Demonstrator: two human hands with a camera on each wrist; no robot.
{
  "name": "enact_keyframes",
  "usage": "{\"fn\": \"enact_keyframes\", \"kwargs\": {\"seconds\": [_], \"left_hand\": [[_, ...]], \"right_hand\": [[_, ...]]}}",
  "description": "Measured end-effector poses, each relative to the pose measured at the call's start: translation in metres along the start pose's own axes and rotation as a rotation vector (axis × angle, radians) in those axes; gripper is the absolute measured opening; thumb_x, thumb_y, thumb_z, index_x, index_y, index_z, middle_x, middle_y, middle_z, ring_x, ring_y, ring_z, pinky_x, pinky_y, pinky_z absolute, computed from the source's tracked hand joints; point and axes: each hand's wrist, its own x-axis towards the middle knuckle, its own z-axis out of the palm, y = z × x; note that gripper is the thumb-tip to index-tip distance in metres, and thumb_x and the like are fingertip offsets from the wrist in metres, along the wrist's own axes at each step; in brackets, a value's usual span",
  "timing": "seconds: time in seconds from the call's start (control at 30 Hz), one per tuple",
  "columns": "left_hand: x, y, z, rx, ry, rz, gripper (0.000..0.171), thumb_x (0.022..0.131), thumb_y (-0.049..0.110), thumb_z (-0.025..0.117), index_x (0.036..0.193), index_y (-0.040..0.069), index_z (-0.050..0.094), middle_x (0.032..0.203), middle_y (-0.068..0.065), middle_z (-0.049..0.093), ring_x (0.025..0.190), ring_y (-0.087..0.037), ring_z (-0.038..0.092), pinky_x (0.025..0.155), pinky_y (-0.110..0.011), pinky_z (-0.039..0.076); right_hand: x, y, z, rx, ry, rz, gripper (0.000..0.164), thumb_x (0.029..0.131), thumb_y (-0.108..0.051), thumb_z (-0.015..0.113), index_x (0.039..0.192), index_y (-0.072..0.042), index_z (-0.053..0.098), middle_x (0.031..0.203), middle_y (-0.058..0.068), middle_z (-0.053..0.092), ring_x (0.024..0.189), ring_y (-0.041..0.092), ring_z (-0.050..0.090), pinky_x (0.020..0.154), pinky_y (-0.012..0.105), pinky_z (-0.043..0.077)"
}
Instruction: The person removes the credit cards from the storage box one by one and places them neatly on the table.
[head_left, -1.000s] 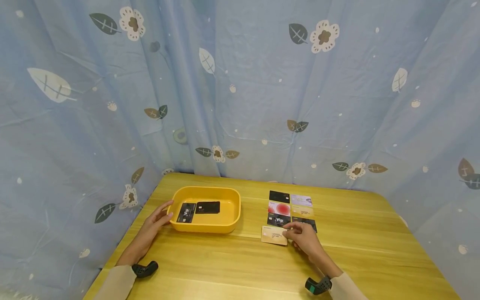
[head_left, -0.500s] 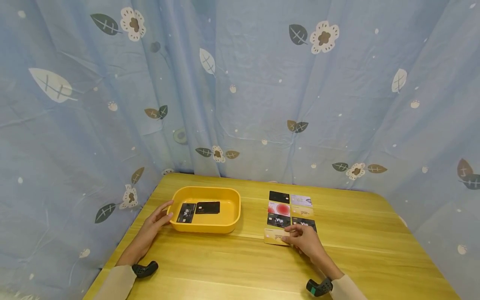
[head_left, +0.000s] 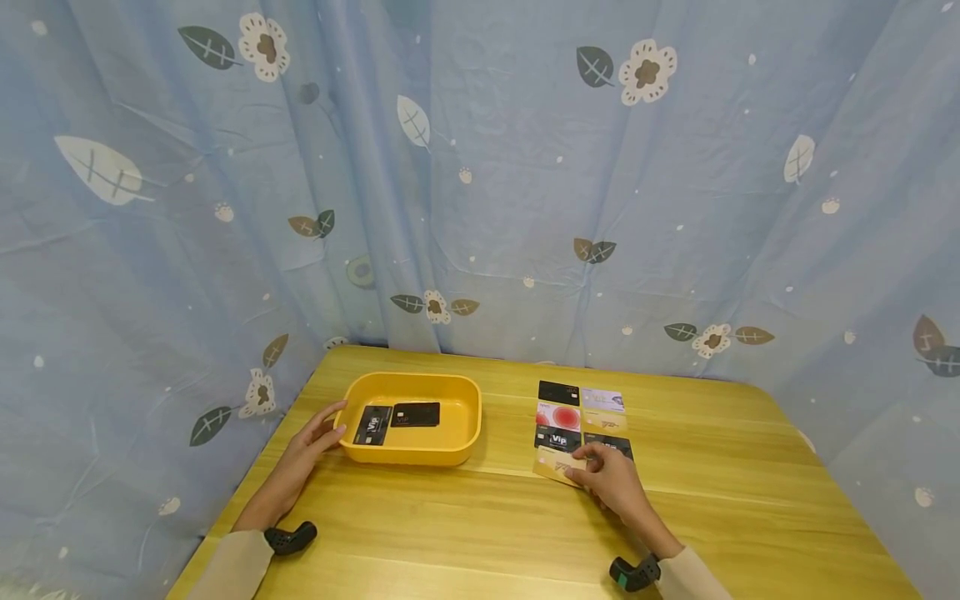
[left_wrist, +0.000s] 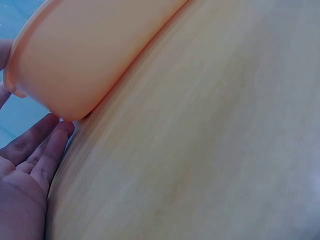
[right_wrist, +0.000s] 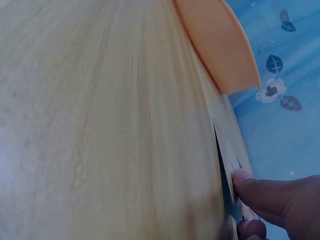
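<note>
Gold card (head_left: 553,463), right of centre in the lower frame: tilted, a gap beneath, its right edge pinched by the fingers of the right hand (head_left: 611,481). Presumably light, stiff and slick; best held across both faces near an edge. Higher in the frame, other cards (head_left: 558,416) lie on the surface (head_left: 450,533). Lower left: left hand (head_left: 303,446), fingers loosely extended against the bin (head_left: 408,457).
</note>
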Motion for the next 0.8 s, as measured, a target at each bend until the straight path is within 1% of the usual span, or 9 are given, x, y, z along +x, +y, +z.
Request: {"fn": "enact_keyframes", "kwargs": {"seconds": [0.1, 0.17, 0.27, 0.33, 0.47, 0.6, 0.7, 0.8], "left_hand": [[0.0004, 0.0004, 0.0002, -0.004, -0.001, -0.003, 0.067, 0.105, 0.045, 0.059, 0.162, 0.023, 0.033, 0.162, -0.011, 0.03, 0.132, -0.027, 0.041, 0.099, -0.026, 0.046], [0.0004, -0.0004, 0.0004, -0.005, 0.002, -0.005, 0.067, 0.104, 0.045, 0.059, 0.162, 0.024, 0.034, 0.162, -0.01, 0.031, 0.13, -0.024, 0.043, 0.097, -0.025, 0.047], [-0.0001, -0.0014, 0.0006, -0.004, 0.004, -0.006, 0.067, 0.104, 0.046, 0.06, 0.162, 0.024, 0.034, 0.162, -0.009, 0.031, 0.13, -0.023, 0.043, 0.096, -0.024, 0.048], [-0.0003, -0.0027, 0.0004, -0.002, 0.005, -0.005, 0.068, 0.103, 0.048, 0.06, 0.162, 0.024, 0.034, 0.162, -0.009, 0.031, 0.13, -0.024, 0.043, 0.095, -0.023, 0.048], [-0.0009, -0.0031, 0.0006, 0.0, 0.0, -0.003, 0.066, 0.105, 0.044, 0.059, 0.162, 0.024, 0.033, 0.163, -0.01, 0.029, 0.133, -0.028, 0.04, 0.097, -0.025, 0.048], [-0.0012, -0.0031, 0.0009, -0.001, -0.005, 0.001, 0.064, 0.106, 0.041, 0.058, 0.162, 0.024, 0.033, 0.164, -0.01, 0.028, 0.135, -0.029, 0.039, 0.098, -0.026, 0.047], [-0.0006, -0.0027, 0.0008, -0.004, -0.006, -0.003, 0.063, 0.106, 0.041, 0.058, 0.162, 0.025, 0.033, 0.164, -0.01, 0.028, 0.136, -0.03, 0.038, 0.097, -0.025, 0.047], [0.0004, -0.0019, 0.0006, -0.004, -0.002, -0.004, 0.064, 0.106, 0.042, 0.058, 0.162, 0.025, 0.033, 0.163, -0.01, 0.029, 0.135, -0.03, 0.038, 0.096, -0.022, 0.047]], "right_hand": [[0.0004, 0.0023, 0.0016, -0.036, -0.005, -0.027, 0.028, 0.082, -0.025, 0.089, 0.105, -0.014, 0.075, 0.07, 0.0, 0.058, 0.04, 0.014, 0.048, 0.04, 0.027, 0.04], [0.0002, 0.0032, 0.0022, -0.053, -0.011, -0.043, 0.027, 0.082, -0.025, 0.088, 0.104, -0.015, 0.076, 0.07, -0.001, 0.058, 0.04, 0.013, 0.048, 0.04, 0.027, 0.04], [-0.0004, 0.0032, 0.0024, -0.051, -0.01, -0.063, 0.025, 0.083, -0.023, 0.088, 0.103, -0.015, 0.076, 0.071, -0.001, 0.058, 0.04, 0.014, 0.048, 0.04, 0.028, 0.04], [0.0005, 0.0031, 0.0024, -0.049, -0.003, -0.062, 0.023, 0.083, -0.022, 0.088, 0.102, -0.015, 0.077, 0.071, -0.001, 0.058, 0.04, 0.013, 0.047, 0.04, 0.027, 0.04], [0.0021, 0.0041, 0.0024, -0.068, 0.021, -0.08, 0.023, 0.082, -0.021, 0.089, 0.101, -0.014, 0.077, 0.07, -0.002, 0.058, 0.047, 0.012, 0.047, 0.049, 0.025, 0.04], [0.0031, 0.0038, 0.0018, -0.076, 0.026, -0.097, 0.022, 0.082, -0.022, 0.088, 0.099, -0.014, 0.077, 0.068, -0.003, 0.058, 0.049, 0.013, 0.047, 0.054, 0.026, 0.039], [0.0037, 0.0023, 0.0005, -0.054, 0.017, -0.097, 0.019, 0.084, -0.022, 0.087, 0.098, -0.014, 0.077, 0.066, -0.002, 0.057, 0.045, 0.013, 0.047, 0.05, 0.026, 0.039], [0.0048, 0.0005, -0.0009, -0.015, 0.019, -0.098, 0.016, 0.086, -0.021, 0.086, 0.097, -0.014, 0.077, 0.067, -0.001, 0.056, 0.046, 0.013, 0.047, 0.047, 0.026, 0.039]]}}
